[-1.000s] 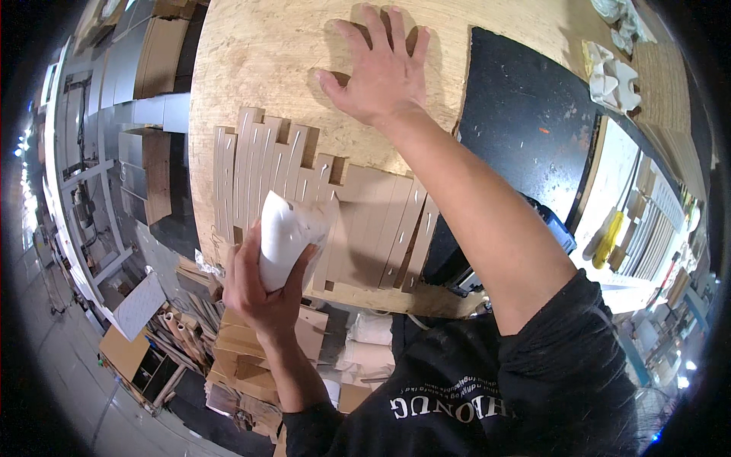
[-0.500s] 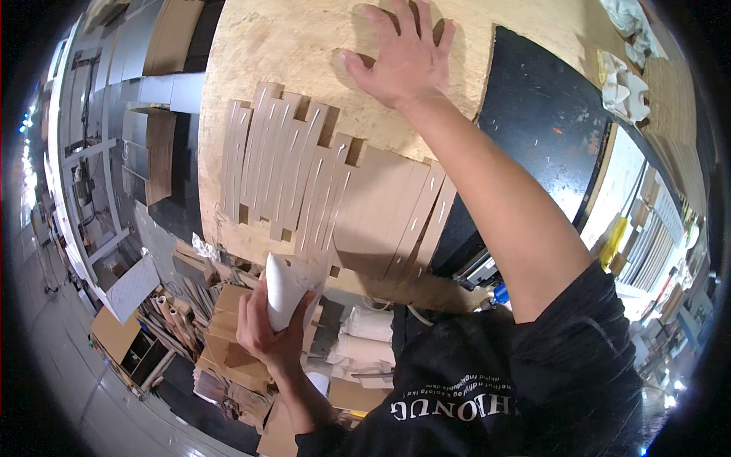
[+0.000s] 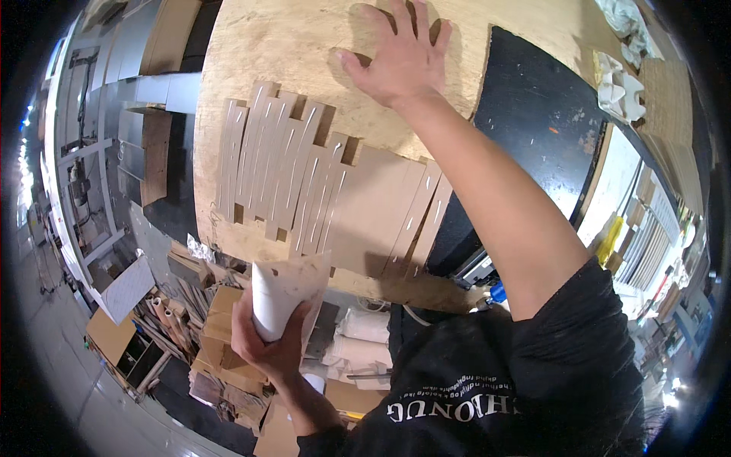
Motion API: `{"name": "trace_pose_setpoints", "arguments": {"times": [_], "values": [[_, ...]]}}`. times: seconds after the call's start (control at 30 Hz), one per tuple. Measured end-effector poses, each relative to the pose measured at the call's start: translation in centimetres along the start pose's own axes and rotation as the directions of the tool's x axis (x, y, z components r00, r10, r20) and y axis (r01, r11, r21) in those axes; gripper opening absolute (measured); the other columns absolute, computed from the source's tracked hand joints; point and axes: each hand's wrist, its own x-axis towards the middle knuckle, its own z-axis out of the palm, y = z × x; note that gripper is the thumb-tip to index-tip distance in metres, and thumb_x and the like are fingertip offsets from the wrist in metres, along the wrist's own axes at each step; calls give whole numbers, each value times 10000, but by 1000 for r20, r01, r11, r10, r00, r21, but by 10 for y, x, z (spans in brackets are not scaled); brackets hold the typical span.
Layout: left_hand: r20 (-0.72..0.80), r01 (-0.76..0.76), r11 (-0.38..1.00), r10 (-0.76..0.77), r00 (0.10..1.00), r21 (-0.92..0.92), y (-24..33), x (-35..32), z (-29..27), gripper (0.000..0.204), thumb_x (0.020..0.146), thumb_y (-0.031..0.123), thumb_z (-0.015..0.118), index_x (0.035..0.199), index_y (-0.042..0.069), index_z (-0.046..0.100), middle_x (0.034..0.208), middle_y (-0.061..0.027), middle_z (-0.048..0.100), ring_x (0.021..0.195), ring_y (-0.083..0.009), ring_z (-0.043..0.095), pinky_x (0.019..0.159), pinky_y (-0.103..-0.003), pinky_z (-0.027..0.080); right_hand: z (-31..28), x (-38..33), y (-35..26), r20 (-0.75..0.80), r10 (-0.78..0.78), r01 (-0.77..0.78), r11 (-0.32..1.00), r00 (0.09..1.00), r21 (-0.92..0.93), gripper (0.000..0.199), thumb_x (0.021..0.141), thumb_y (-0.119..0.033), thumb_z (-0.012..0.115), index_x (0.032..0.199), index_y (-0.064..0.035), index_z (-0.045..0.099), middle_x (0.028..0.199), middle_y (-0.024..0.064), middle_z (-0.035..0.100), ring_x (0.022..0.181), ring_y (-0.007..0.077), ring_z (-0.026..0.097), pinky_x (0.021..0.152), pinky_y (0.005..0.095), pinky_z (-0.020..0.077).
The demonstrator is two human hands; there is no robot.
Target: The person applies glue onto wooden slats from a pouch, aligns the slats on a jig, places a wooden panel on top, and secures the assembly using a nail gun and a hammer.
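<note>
On the tabletop (image 3: 266, 46), the right hand (image 3: 407, 65) rests, fingers (image 3: 402, 19) spread.

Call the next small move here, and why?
Probably bring the white bag in the left hand over the plain middle of the brown strips. That part shows no white streaks, while strips on both sides of it do. The right hand lies flat apart from the strips, leaving that part uncovered.
</note>
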Motion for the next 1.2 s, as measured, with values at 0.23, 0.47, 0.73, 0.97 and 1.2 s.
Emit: {"name": "trace_pose_setpoints", "arguments": {"times": [0.23,0.47,0.73,0.97,1.2], "values": [[-12,-157,986,156,988,-61,29,51,39,594,535,189,879,1046,39,615,945,-118,663,832,-223,638,732,-348,504,29,5,14,-149,-20,5,995,989,-101,676,791,-551,513,1370,-231,378,1461,62,248,1384,316,124,1091,592,69],[-47,-360,931,357,933,-55,41,78,62,541,578,140,860,1037,-7,614,882,-146,656,710,-279,616,624,-348,500,29,2,11,-116,-11,6,999,993,-41,671,787,-548,516,1358,-220,390,1441,75,253,1377,317,121,1088,591,63],[30,-329,944,328,944,37,31,63,47,534,578,172,862,1015,-5,612,910,-151,660,719,-287,618,616,-362,502,21,6,11,-91,-2,1,1000,996,-13,649,782,-544,520,1328,-213,408,1427,77,262,1371,325,120,1084,597,73],[73,-261,958,254,965,120,8,18,22,562,575,195,865,1033,6,601,906,-155,656,699,-291,611,606,-364,502,-1,4,3,62,16,-17,1000,998,18,696,781,-507,520,1354,-136,384,1439,144,256,1357,353,161,1104,562,76],[137,-189,972,169,976,143,3,-6,12,564,576,204,863,1038,7,606,891,-157,652,690,-299,605,600,-362,495,3,4,2,47,33,-31,999,998,-36,706,780,-512,519,1361,-134,378,1446,149,249,1360,354,155,1103,566,70]]}}
